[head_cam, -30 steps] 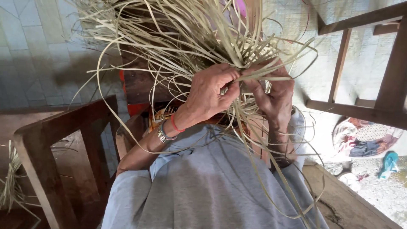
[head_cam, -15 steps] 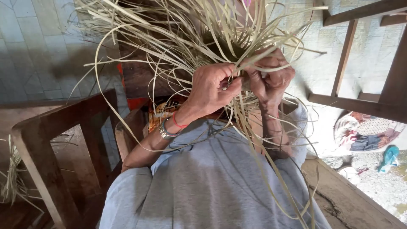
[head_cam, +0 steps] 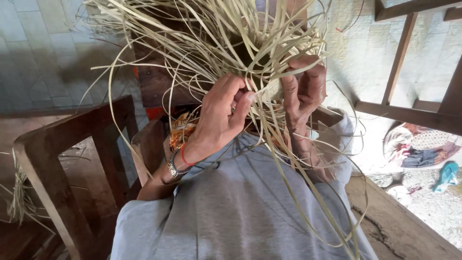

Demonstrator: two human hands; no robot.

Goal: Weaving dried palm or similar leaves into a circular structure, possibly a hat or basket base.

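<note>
A big loose bundle of pale dried leaf strips [head_cam: 211, 38] fans out above both hands, and long strands trail down over a grey shirt [head_cam: 231, 212]. My left hand [head_cam: 219, 118], with a red band and a metal bracelet at the wrist, pinches strips at the bundle's gathered centre. My right hand [head_cam: 303, 89] grips the same gathered, partly woven knot [head_cam: 274, 89] from the right, fingers curled round it. The two hands nearly touch.
A dark wooden chair frame [head_cam: 62, 144] stands at the left, with loose strips [head_cam: 19, 197] beside it. A wooden frame [head_cam: 409, 113] crosses the upper right. Below it lie a heap of cloth [head_cam: 418, 149] and a blue sandal [head_cam: 447, 175]. A plank edge [head_cam: 399, 226] runs along the lower right.
Both hands have shifted a little up and left with the bundle. My left hand has turned, its fingers now reaching up into the strips; my right hand's fingers have straightened along the knot.
</note>
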